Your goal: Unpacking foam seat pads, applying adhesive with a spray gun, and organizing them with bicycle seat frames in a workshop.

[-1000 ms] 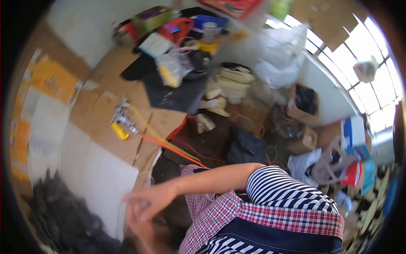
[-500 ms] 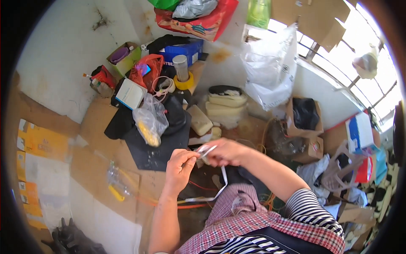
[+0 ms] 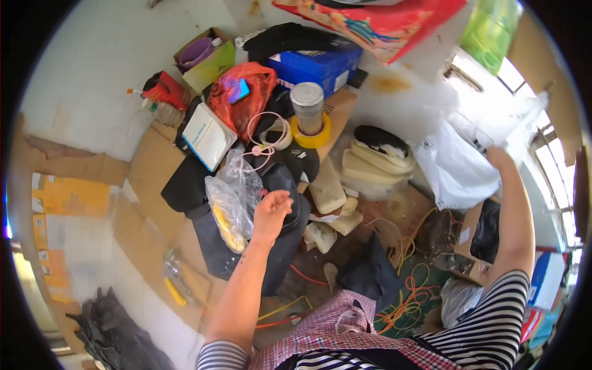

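Note:
My left hand is raised over the dark work surface, beside a clear plastic bag with something yellow inside. Its fingers are loosely bent with small gaps, and I see nothing in them. At the right, my right arm reaches far out to a hanging white plastic bag. My right hand is at the bag's upper edge. Its fingers are blurred and partly hidden, so their grip does not show. A rounded black piece lies just behind my left hand.
On the bench stand a yellow tape roll around a grey cylinder, a white box, a red bag and a blue box. Pale padded pieces are stacked beyond. Orange cords tangle on the floor; black gloves lie lower left.
My hands were together on a thin white strip; now they are far apart and the strip is out of sight. My right hand has moved out to the white bag. The view has shifted.

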`<state>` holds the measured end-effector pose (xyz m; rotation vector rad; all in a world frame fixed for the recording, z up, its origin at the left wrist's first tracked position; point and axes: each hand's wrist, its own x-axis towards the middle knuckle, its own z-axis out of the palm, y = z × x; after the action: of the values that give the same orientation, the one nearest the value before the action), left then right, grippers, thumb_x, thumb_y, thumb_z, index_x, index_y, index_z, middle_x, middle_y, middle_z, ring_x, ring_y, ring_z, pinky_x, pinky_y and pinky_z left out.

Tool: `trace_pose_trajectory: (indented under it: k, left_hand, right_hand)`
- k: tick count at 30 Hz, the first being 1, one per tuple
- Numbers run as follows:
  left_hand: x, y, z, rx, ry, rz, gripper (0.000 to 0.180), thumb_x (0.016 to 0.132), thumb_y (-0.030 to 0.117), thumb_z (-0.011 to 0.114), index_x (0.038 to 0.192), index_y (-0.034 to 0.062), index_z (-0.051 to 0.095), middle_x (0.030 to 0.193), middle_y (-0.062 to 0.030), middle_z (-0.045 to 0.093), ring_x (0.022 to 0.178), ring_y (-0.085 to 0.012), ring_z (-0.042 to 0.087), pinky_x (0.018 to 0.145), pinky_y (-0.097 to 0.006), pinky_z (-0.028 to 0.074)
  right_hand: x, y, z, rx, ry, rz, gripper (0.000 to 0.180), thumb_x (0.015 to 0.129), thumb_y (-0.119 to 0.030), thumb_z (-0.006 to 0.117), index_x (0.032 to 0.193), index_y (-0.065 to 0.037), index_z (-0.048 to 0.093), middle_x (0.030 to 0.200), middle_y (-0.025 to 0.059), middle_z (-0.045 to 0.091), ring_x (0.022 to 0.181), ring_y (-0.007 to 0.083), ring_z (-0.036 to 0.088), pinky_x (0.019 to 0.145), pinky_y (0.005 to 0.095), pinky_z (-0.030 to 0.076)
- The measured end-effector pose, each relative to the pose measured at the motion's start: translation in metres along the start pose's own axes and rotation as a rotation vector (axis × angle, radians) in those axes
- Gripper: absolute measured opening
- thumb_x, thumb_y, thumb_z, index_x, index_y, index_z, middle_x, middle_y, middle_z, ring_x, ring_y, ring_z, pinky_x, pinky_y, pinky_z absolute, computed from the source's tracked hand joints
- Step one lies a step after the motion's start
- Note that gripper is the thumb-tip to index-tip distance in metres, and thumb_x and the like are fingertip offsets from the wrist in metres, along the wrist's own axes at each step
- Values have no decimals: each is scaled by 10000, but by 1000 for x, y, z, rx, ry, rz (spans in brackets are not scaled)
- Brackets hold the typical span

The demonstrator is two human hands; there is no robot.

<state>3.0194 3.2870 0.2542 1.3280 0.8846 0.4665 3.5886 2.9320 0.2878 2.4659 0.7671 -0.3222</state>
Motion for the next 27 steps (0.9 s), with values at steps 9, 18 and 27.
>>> trace_pose_trajectory:
  k: [9, 18, 27]
  left_hand:
    - [-84, -7, -101, 8, 282, -129, 180, 862, 31, 593, 1031, -32, 586, 891, -63, 633, 811, -115, 614, 718, -240, 509]
    - [-188, -13, -220, 3, 613, -66, 163, 850, 29, 592, 1006, -17, 589, 895, -72, 630, 833, -128, 608, 734, -246, 496]
    - [-222, -45, -352, -2, 875, -112, 95, 846, 10, 553, 926, -2, 602, 814, -42, 611, 728, -100, 573, 675, -217, 470]
  right_hand:
    - [-96, -148, -166, 500, 823, -180, 369, 739, -32, 623, 1102, -12, 567, 1096, 159, 585, 1047, 311, 539, 900, 378, 435]
    - [-57, -550, -245, 1268, 517, -837, 129, 753, -78, 612, 859, -60, 682, 808, 127, 668, 773, 234, 644, 720, 314, 497]
    - [33, -694, -289, 863, 621, -296, 246, 725, -124, 595, 954, -45, 635, 999, 197, 635, 970, 357, 598, 856, 418, 473]
